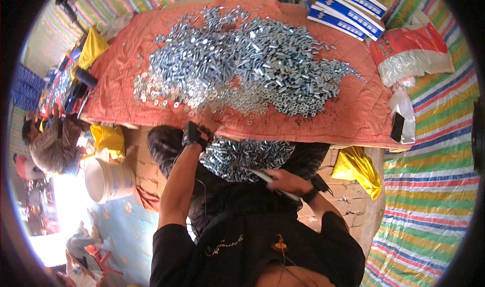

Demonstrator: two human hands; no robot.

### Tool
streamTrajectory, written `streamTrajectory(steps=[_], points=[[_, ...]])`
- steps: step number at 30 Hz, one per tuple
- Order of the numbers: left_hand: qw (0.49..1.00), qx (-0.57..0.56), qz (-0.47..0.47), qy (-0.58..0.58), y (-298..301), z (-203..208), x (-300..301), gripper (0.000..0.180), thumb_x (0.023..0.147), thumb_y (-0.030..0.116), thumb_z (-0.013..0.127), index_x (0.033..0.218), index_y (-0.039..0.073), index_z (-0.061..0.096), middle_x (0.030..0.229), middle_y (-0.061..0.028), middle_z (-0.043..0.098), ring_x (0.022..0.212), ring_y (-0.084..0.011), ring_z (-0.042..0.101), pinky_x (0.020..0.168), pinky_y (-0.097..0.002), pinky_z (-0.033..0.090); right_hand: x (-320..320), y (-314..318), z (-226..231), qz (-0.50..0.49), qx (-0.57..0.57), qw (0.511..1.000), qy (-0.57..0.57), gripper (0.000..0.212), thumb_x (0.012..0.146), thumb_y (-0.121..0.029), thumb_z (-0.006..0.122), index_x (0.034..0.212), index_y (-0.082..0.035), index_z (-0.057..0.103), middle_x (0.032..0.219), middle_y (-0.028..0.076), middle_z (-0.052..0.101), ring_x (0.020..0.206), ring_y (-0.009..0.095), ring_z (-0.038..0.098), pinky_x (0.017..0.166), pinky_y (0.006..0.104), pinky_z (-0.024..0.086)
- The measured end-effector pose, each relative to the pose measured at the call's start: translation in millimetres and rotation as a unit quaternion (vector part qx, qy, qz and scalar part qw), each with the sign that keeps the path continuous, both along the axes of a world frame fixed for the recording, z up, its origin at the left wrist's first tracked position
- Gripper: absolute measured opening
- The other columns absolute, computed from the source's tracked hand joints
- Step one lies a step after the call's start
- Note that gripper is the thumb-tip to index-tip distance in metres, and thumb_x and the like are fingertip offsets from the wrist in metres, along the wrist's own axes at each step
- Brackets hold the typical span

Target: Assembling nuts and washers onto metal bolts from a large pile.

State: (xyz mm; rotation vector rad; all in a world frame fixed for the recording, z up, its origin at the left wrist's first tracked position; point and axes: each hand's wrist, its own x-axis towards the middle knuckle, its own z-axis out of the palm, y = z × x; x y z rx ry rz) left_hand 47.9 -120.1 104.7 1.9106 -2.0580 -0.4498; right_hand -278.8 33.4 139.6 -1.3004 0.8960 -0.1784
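Note:
My left hand (204,119) is at the near edge of the red-covered table (353,120), beside the small pale washers (194,97). Its fingers blend into the cloth, so I cannot see whether they hold anything. Behind the washers lies a wide heap of silvery metal bolts and sleeve-like pieces (227,49), with nuts (300,107) along its right front. Between my legs is a rounded pile of similar metal pieces (247,158). Close to that pile, my right hand (288,181) is closed around a slim, pale, flat thing (261,175), its kind unclear.
Blue-and-white boxes (348,9) and a red-and-clear plastic bag (414,54) stand at the back right. A dark phone (397,127) lies at the table's right corner. Yellow bags (356,170) hang or lie below. A white bucket (108,181) and another person (53,145) are at left.

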Motion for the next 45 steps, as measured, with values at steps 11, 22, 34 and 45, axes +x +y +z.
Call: streamTrajectory(steps=[11, 22, 34, 45], points=[[0.997, 0.016, -0.002, 0.073, 6.0, 22.0, 1.0, 0.063, 0.054, 0.032, 0.085, 0.105, 0.004, 0.061, 0.100, -0.0178, 0.064, 0.097, -0.0370, 0.059, 0.080, -0.0439, 0.049, -118.9, -13.9, 90.2, -0.406, -0.305, 0.849, 0.144, 0.062, 0.076, -0.003, 0.060, 0.135, -0.004, 0.044, 0.087, 0.005, 0.061, 0.073, 0.010, 0.058, 0.063, 0.0243, 0.049], [0.999, -0.049, -0.015, -0.009, 6.6, 25.4, 8.2, 0.053, 0.057, 0.032, 0.084, 0.093, 0.003, 0.058, 0.080, -0.0153, 0.063, 0.078, -0.0358, 0.061, 0.065, -0.0445, 0.047, -119.0, -98.4, 15.8, -0.401, -0.447, 0.632, 0.490, 0.060, 0.075, -0.013, 0.070, 0.129, -0.006, 0.047, 0.121, 0.020, 0.048, 0.110, 0.039, 0.047, 0.094, 0.0465, 0.040], [0.998, -0.018, -0.055, 0.019, 11.3, 43.0, 7.8, 0.048, 0.058, 0.031, 0.083, 0.084, 0.003, 0.054, 0.078, -0.0184, 0.061, 0.076, -0.0414, 0.059, 0.061, -0.0490, 0.045, -63.6, -99.3, -17.8, -0.395, -0.431, 0.523, 0.620, 0.043, 0.085, -0.026, 0.059, 0.120, -0.002, 0.054, 0.130, 0.014, 0.043, 0.114, 0.034, 0.044, 0.093, 0.0485, 0.038], [0.992, -0.075, -0.063, 0.079, 16.2, 31.1, 14.6, 0.049, 0.059, 0.029, 0.083, 0.083, 0.002, 0.051, 0.078, -0.0190, 0.060, 0.076, -0.0418, 0.059, 0.061, -0.0477, 0.045, -61.9, -104.2, -22.0, -0.398, -0.440, 0.489, 0.639, 0.045, 0.087, -0.027, 0.055, 0.125, -0.004, 0.050, 0.132, 0.012, 0.042, 0.116, 0.032, 0.043, 0.094, 0.0460, 0.036]])
